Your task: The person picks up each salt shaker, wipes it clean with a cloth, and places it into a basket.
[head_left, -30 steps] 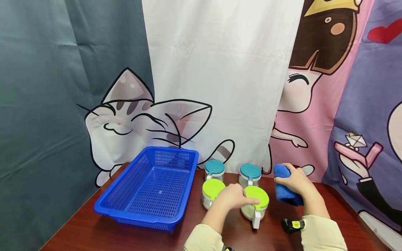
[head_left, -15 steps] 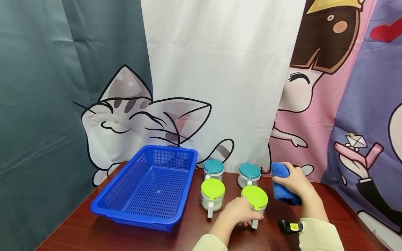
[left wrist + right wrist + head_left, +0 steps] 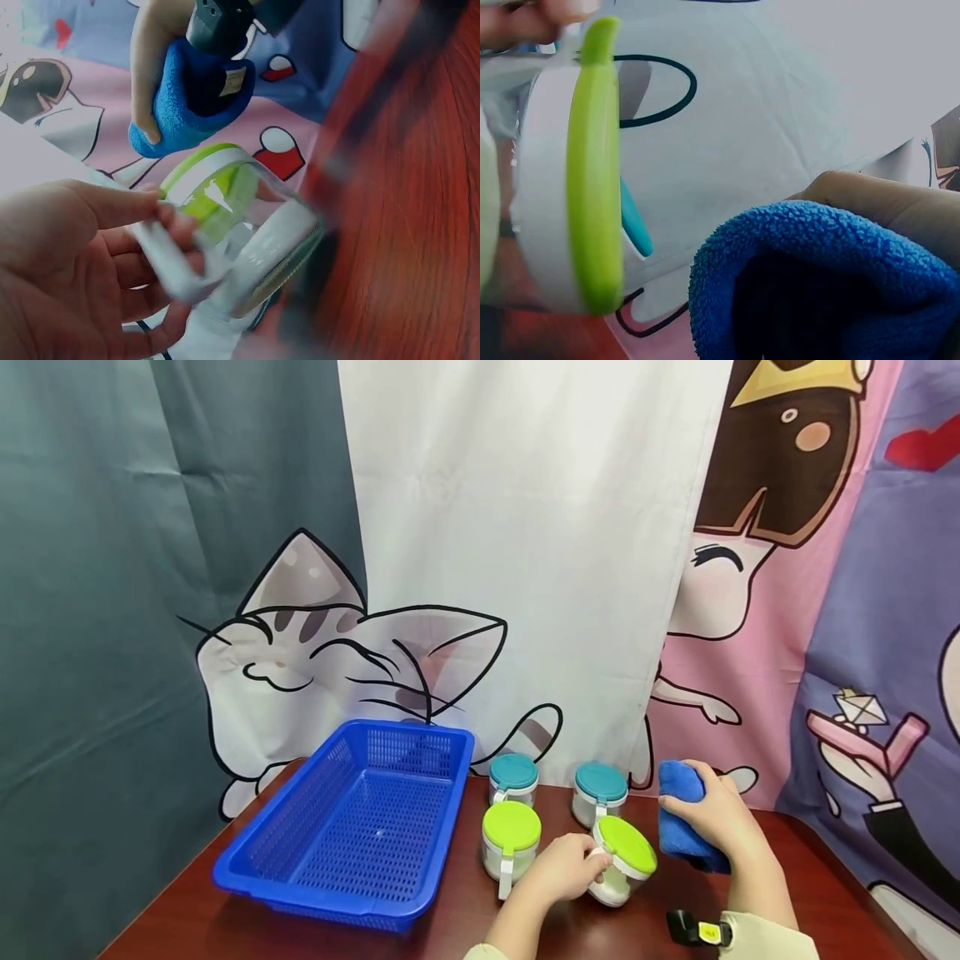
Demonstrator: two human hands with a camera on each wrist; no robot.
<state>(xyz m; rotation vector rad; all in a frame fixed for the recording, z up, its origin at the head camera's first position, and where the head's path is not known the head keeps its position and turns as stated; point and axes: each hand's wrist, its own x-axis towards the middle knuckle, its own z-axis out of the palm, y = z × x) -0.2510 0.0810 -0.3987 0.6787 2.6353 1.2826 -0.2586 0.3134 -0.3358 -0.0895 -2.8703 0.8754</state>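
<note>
My left hand (image 3: 566,867) grips the white handle (image 3: 169,259) of a clear seasoning jar with a lime-green lid (image 3: 628,844). The jar tilts to the right, its lid leaning toward the cloth. White contents show through its side. In my right hand (image 3: 722,814) is a folded blue towel (image 3: 681,814), held up just right of the jar. The towel's dark inner fold shows in the right wrist view, facing the green lid (image 3: 596,172). A second green-lidded jar (image 3: 511,839) stands upright left of my left hand.
Two teal-lidded jars, one on the left (image 3: 513,777) and one on the right (image 3: 600,789), stand behind the green ones. A blue plastic basket (image 3: 337,906) sits on the left of the reddish-brown table (image 3: 442,935). A printed curtain (image 3: 525,568) hangs behind.
My left hand has moved from over the right green-lidded jar to its handle, gripped it and tilted the jar rightward. The right hand still holds the towel at nearly the same place.
</note>
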